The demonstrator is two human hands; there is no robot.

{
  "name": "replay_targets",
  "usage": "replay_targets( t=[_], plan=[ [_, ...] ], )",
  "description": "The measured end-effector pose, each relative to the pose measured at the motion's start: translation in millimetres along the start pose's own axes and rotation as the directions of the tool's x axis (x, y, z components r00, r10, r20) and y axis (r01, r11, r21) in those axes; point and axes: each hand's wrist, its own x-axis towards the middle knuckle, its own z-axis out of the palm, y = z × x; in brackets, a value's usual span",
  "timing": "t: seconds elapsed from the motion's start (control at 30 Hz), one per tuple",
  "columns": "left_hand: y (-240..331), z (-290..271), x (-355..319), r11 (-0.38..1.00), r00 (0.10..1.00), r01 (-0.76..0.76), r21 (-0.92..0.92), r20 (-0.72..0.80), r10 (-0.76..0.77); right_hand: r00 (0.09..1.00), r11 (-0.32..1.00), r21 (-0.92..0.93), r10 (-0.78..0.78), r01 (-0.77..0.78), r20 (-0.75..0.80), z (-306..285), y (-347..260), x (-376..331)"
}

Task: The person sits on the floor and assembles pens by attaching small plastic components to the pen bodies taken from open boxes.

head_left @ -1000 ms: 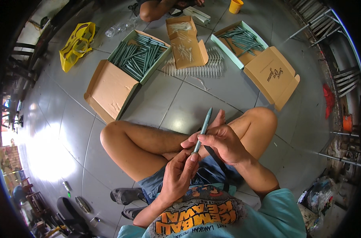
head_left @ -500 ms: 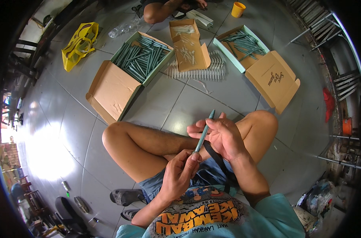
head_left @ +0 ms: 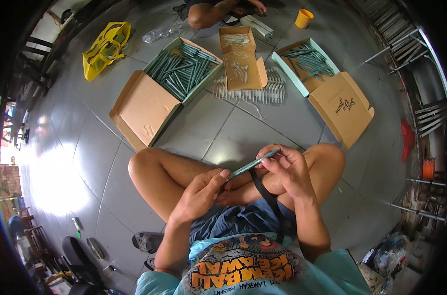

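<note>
The person sits cross-legged on the grey tiled floor (head_left: pixel 243 132) and holds a slim grey-green plastic pen barrel (head_left: pixel 251 164) between both hands, above the knees. The left hand (head_left: pixel 199 194) closes its thumb and fingertips on the lower end of the barrel; the right hand (head_left: pixel 287 169) pinches the upper end, so the barrel spans the gap between the two grips, tilted up toward the right.

Beyond the right grip lies an open cardboard box with a pale green tray of similar barrels (head_left: pixel 309 61); beyond the left grip, a larger open box of the same barrels (head_left: pixel 181 71). Between them stand a small brown box of thin white refills (head_left: pixel 240 61) and a long row of white refills laid side by side on the floor (head_left: pixel 253 91).

To join the parts cleanly, it seems best to keep the barrel straight between the grips and turn only with the fingertips, without bending it.
</note>
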Motion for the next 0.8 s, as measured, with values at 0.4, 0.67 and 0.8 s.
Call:
replay_targets(
  t=[0.4,0.67,0.8],
  plan=[
    [21.2,-19.9,11.4,0.937,0.972,-0.116,0.331,-0.157,0.175,0.93,0.582,-0.753,-0.351,0.307,0.108,29.0,-8.9,-1.5],
    [17.7,-11.5,18.5,0.752,0.912,-0.058,0.657,-0.271,0.307,0.992,0.916,-0.398,0.012,0.039,0.125,51.7,8.2,-5.2],
    [-0.5,-1.4,27.1,0.9,0.909,-0.219,0.376,-0.258,0.329,0.979,0.98,0.001,0.198,-0.198,0.057,61.7,27.5,-7.3]
  ],
)
